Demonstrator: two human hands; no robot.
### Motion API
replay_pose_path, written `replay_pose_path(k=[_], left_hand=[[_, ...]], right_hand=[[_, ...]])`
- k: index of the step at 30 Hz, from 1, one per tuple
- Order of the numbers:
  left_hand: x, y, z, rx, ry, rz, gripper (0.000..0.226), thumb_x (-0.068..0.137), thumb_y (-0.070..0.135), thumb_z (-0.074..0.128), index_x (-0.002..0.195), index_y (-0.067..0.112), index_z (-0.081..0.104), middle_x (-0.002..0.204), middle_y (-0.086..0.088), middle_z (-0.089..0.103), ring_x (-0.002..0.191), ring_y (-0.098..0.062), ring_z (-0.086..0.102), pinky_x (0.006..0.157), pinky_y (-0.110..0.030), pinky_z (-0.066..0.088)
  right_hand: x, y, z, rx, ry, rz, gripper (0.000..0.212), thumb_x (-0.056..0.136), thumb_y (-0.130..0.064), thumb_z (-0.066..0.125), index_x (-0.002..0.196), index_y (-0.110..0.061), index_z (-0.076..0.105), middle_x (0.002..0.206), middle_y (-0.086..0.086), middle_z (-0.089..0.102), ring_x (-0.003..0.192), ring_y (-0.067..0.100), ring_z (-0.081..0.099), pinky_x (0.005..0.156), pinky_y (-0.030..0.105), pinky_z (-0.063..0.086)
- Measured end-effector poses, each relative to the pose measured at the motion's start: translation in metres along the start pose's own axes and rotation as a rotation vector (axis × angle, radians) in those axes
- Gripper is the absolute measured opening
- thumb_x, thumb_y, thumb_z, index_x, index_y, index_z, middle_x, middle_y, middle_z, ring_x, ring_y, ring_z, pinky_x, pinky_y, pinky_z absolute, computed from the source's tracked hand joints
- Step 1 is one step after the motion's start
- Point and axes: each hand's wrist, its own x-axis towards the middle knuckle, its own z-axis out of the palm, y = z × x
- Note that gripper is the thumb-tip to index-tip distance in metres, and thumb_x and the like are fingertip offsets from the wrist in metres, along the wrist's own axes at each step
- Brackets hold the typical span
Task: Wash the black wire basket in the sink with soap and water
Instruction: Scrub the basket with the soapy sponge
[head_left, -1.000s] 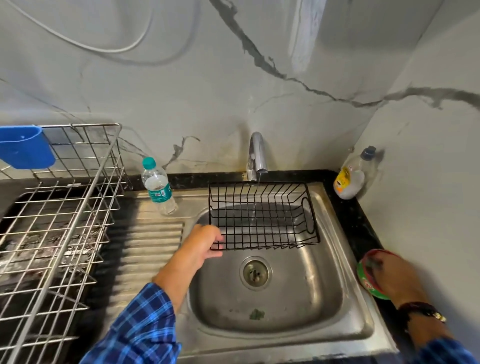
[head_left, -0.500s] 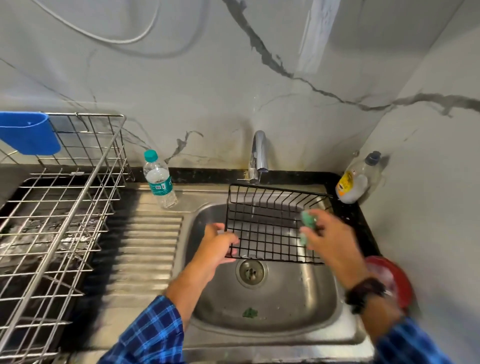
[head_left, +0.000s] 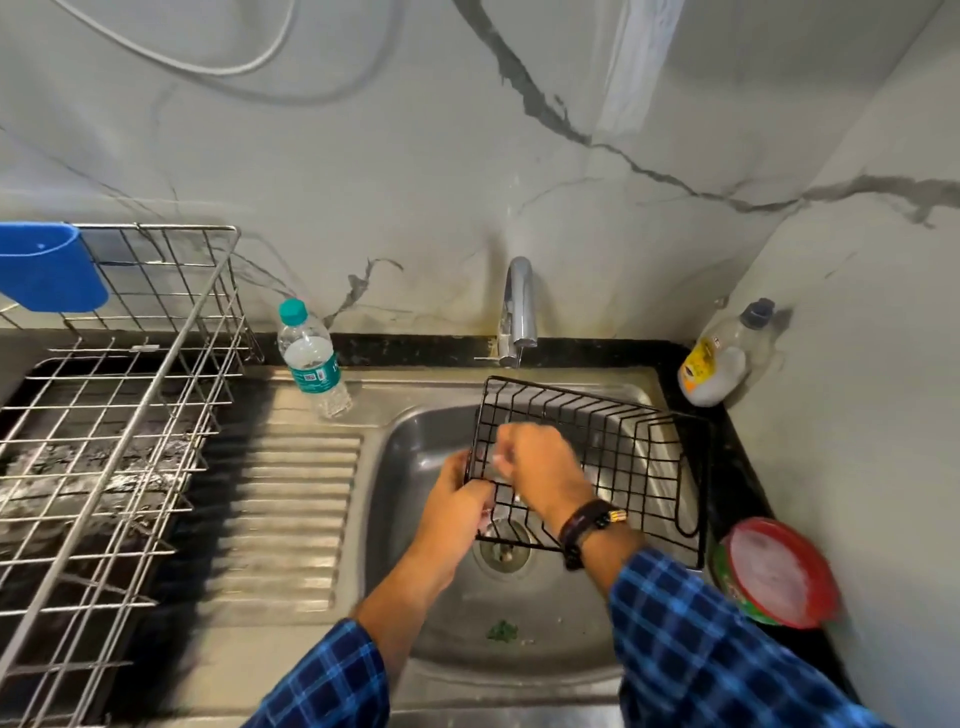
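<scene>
While the left hand (head_left: 457, 506) is clamping its fingers around the near-left corner of the black wire basket (head_left: 613, 452), it is holding the frame tilted above the stainless steel sink (head_left: 415, 519), probably so that the mesh is facing the scrubbing hand and the run-off is falling into the bowl. The right hand (head_left: 540, 467) is lying curled against the wires just beside that corner; its fingers are drawn together, but blur is hiding whether they are pinching a scrubber. The basket itself is holding nothing. Behind the basket, the chrome tap (head_left: 517, 306) is standing at the back rim of the sink. To the right of the basket, a round red-rimmed tub (head_left: 776, 571) is showing a whitish cake, likely soap, and a clear bottle with a yellow label (head_left: 722, 358) is looking about half full of pale liquid. To the left of the basket, a small plastic water bottle with a teal cap (head_left: 311, 358) is leaning on the drainboard, mostly empty.
</scene>
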Motion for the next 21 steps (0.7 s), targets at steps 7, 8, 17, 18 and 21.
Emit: replay_pose_path(k=[7,8,17,18,21], left_hand=[[0.001,-0.007,0.0,-0.072,0.022,0.011,0.048,0.094,-0.003,0.045,0.13,0.028,0.055,0.1,-0.005,0.061,0.089,-0.021,0.054,0.089,-0.042,0.05],[0.002,-0.007,0.001,-0.056,0.011,0.013,0.047,0.095,-0.001,0.045,0.127,0.032,0.055,0.099,-0.006,0.06,0.09,-0.022,0.053,0.093,-0.045,0.051],[0.016,-0.003,0.007,-0.089,0.041,-0.001,0.049,0.092,-0.004,0.045,0.13,0.023,0.057,0.099,-0.005,0.069,0.084,-0.018,0.06,0.074,-0.029,0.052],[0.017,-0.007,0.001,-0.111,0.064,-0.014,0.05,0.092,-0.005,0.045,0.132,0.023,0.056,0.101,-0.006,0.068,0.087,-0.019,0.059,0.076,-0.03,0.051],[0.014,-0.012,-0.005,-0.106,0.083,0.002,0.053,0.094,-0.004,0.046,0.135,0.029,0.052,0.102,-0.004,0.065,0.092,-0.02,0.058,0.086,-0.036,0.05]], right_hand=[[0.004,0.058,-0.05,-0.235,0.285,0.367,0.008,0.097,-0.019,0.06,0.1,-0.013,0.064,0.097,0.007,0.067,0.094,0.022,0.066,0.075,0.031,0.054],[0.006,0.049,-0.043,-0.223,0.3,0.387,0.008,0.097,-0.018,0.06,0.102,-0.013,0.063,0.097,0.006,0.067,0.094,0.021,0.066,0.076,0.03,0.054],[0.023,0.007,-0.018,-0.021,0.279,0.176,0.007,0.097,-0.015,0.056,0.094,-0.019,0.062,0.092,-0.001,0.064,0.086,0.014,0.064,0.078,0.029,0.056],[0.019,0.023,-0.027,-0.097,0.286,0.245,0.006,0.098,-0.018,0.057,0.098,-0.017,0.062,0.095,0.0,0.064,0.089,0.015,0.064,0.077,0.026,0.053],[0.01,0.062,-0.052,-0.271,0.347,0.425,0.011,0.099,-0.013,0.056,0.102,-0.009,0.066,0.099,0.009,0.069,0.094,0.024,0.067,0.073,0.03,0.05]])
